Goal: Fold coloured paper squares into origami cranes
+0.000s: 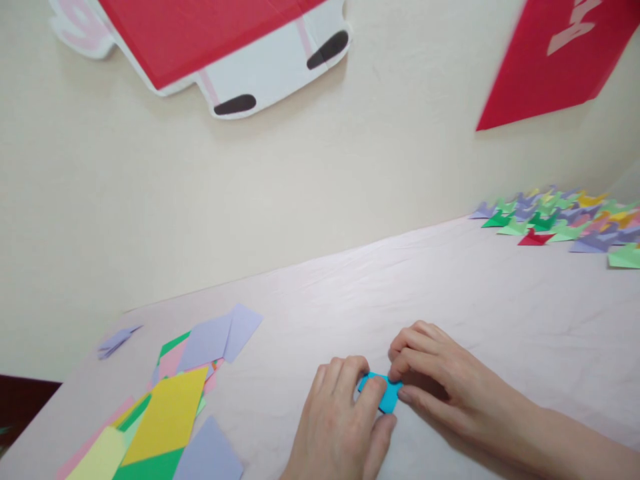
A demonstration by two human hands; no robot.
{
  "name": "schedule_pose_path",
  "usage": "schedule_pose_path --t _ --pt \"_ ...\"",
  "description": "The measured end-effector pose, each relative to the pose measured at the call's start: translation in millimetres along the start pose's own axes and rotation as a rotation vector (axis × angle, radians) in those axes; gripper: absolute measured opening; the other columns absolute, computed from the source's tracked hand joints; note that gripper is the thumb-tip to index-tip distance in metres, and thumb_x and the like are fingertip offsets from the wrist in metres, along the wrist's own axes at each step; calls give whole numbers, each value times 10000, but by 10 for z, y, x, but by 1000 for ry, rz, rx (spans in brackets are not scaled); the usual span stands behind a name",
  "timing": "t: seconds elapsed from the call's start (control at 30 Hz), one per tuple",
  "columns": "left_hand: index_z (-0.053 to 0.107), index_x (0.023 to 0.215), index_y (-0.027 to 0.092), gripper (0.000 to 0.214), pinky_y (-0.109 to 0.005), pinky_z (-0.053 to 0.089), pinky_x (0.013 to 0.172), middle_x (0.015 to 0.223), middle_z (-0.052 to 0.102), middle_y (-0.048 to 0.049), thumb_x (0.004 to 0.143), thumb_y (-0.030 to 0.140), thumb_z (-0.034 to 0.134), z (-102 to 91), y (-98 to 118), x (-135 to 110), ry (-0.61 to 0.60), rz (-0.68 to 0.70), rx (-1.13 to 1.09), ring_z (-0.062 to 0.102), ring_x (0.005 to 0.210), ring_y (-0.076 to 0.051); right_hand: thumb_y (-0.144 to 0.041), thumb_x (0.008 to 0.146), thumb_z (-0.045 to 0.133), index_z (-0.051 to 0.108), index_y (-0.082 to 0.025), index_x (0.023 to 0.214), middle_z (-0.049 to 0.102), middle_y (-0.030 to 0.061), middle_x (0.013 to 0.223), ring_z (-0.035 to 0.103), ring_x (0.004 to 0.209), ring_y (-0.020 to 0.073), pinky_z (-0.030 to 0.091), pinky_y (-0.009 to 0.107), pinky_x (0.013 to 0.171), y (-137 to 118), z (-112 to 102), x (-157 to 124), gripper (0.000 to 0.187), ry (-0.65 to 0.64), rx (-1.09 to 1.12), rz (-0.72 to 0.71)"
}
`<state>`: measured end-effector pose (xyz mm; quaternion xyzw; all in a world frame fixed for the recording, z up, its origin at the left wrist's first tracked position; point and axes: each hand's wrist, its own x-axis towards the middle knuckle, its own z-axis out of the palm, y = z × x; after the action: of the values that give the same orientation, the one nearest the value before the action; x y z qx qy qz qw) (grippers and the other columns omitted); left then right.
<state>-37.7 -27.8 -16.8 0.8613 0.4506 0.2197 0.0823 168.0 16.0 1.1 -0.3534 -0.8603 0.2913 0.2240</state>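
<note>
A small folded piece of blue paper (388, 400) lies on the pale tabletop between my hands. My left hand (340, 413) comes over it from the left, its index finger pressing on the paper and its thumb at the near edge. From the right, my right hand (445, 373) grips the paper's right corner between thumb and fingers. The fingers hide part of the paper, so its full folded shape cannot be made out.
Loose coloured paper sheets (167, 413) spread over the left of the table, with a small lilac stack (117, 341) behind them. Many folded paper figures (545, 220) stand in rows at the far right. A wall (300, 187) with red decorations rises behind the table.
</note>
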Motion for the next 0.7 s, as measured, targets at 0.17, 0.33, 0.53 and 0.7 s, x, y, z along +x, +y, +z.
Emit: schedule_pose_path --t 0.17,0.33,0.53,0.7 --pt "574 1054 183 278 -424 474 765 1091 599 -96 804 222 690 -69 -7 38 30 38 -68 546 953 -273 -110 932 509 613 -221 888 602 38 926 517 893 194 429 348 788 12 -7 1 158 -5 35 -74" --pt "578 980 174 131 -390 442 741 968 625 -62 875 227 634 -120 -1 97 21 69 -106 547 887 -241 -63 860 574 620 -220 879 602 28 909 511 894 196 421 347 797 1 -5 -2 165 -9 54 -39" --pt "548 851 179 142 -356 379 697 844 618 -35 967 181 466 -73 -9 92 116 150 -83 516 785 -201 -69 841 610 604 -209 883 603 26 910 503 895 197 407 350 798 -2 -9 8 146 -32 33 -41" --pt "511 839 190 142 -353 352 677 845 577 -43 950 144 436 16 -28 52 108 22 -126 492 786 -210 -104 921 537 589 -200 841 596 27 880 497 854 189 388 345 766 29 1 30 136 -41 -14 -82"
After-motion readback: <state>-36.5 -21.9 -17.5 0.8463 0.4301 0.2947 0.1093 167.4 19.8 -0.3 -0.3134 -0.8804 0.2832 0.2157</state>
